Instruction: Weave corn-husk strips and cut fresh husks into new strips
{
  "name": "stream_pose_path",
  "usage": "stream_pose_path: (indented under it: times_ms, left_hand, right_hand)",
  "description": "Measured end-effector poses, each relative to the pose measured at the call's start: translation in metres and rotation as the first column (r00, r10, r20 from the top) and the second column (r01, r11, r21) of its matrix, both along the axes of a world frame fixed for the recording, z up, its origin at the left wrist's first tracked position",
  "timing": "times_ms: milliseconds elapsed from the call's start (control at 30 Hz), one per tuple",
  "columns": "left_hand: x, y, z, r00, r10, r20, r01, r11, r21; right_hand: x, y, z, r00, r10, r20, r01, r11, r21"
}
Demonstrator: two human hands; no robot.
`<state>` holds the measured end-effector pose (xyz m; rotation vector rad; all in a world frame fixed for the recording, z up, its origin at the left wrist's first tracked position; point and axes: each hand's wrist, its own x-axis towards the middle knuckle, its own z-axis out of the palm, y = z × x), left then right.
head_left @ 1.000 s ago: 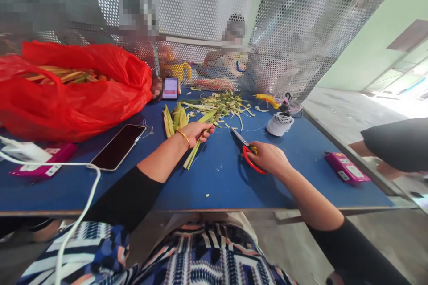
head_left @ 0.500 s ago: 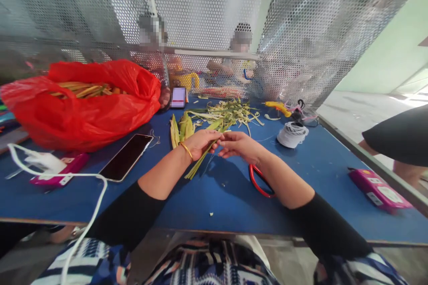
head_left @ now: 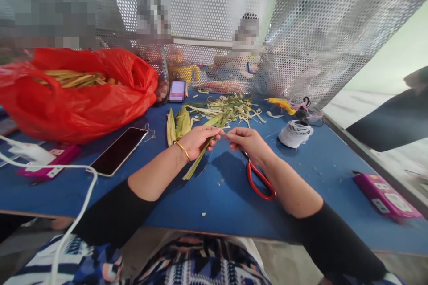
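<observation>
Two bare hands are held close together over the blue tabletop (head_left: 214, 222). A bunch of leaf strips (head_left: 195, 167) is gripped in the fingers of the left hand (head_left: 202, 140), loose ends pointed at the near edge. On the right hand (head_left: 245, 142), thumb and forefinger are pinched together; what's caught there, if anything, can't really be made out. Red-handled scissors (head_left: 250, 177) are parked below it, string ball (head_left: 296, 134) off right, leaf scraps (head_left: 230, 110) piled on the far side.

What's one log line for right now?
left hand: gripping green strips | right hand: pinched nearby, contents unclear | red-handled scissors: lying on blue table
</observation>
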<state>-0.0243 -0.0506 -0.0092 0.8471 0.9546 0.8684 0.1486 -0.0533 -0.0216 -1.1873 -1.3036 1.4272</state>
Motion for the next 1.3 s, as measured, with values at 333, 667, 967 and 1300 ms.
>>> stream_pose_path:
  times_ms: [333,667,967,1300]
  left_hand:
    - [0.001,-0.001,0.002,0.998,0.033,-0.045,-0.035,0.998,-0.051]
    - [0.002,-0.002,0.000,0.990,-0.027,-0.138,0.034,0.998,0.046]
    - [0.001,-0.003,-0.001,0.985,-0.026,-0.173,0.044,0.994,0.103]
    - [0.000,0.000,-0.001,0.879,0.096,-0.467,0.063,0.948,0.313]
  right_hand:
    - [0.008,0.006,0.006,0.970,-0.209,0.126,0.163,0.940,0.300]
    - [0.015,0.008,0.007,0.882,-0.382,0.275,0.224,0.855,0.468]
    - [0.019,0.009,0.011,0.816,-0.501,0.290,0.288,0.786,0.547]
    - [0.019,-0.006,0.018,0.779,-0.507,0.369,-0.075,0.509,0.858]
